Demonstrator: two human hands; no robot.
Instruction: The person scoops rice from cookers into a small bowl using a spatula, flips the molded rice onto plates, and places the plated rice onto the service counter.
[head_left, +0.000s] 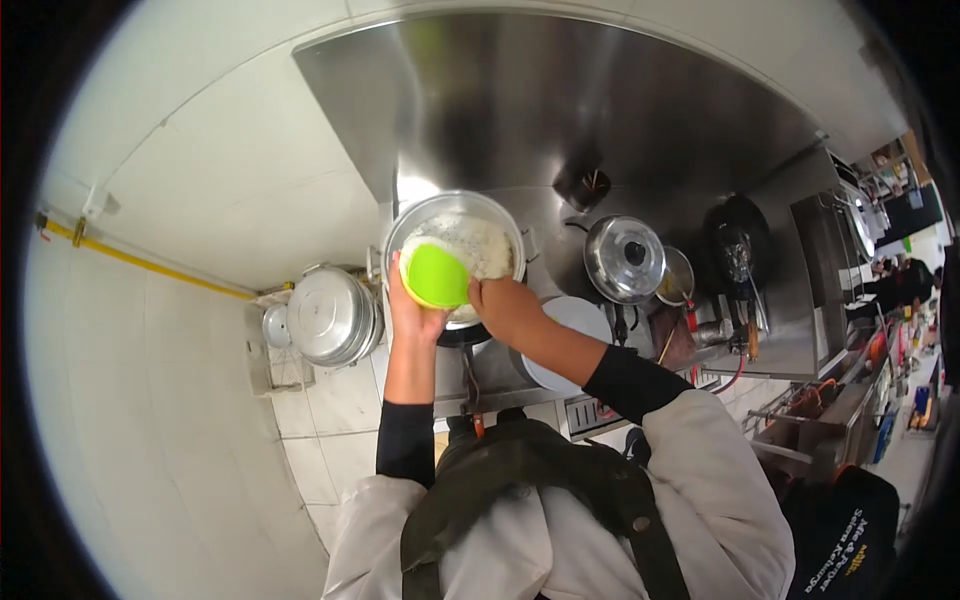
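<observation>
A large silver pot [400, 232] stands on the stove, with white grainy food like cooked rice [480, 243] inside. Over its front left part is a bright green, rounded plastic piece [438, 276], which looks like a flat scoop. My right hand [508, 310] is closed at its right edge, fingers pinched there. From the left, my left hand [412, 312] curls around a small bowl [412, 290] with a yellowish lower edge. The green piece covers most of the bowl, so its contents are hidden.
Right of the pot are a white round lid or tray [565, 345], a lidded silver pan [622, 260] and a dark wok [735, 245]. Stacked silver pots [330, 318] stand at left. A yellow pipe [150, 262] runs along the wall. Another person [900, 287] is far right.
</observation>
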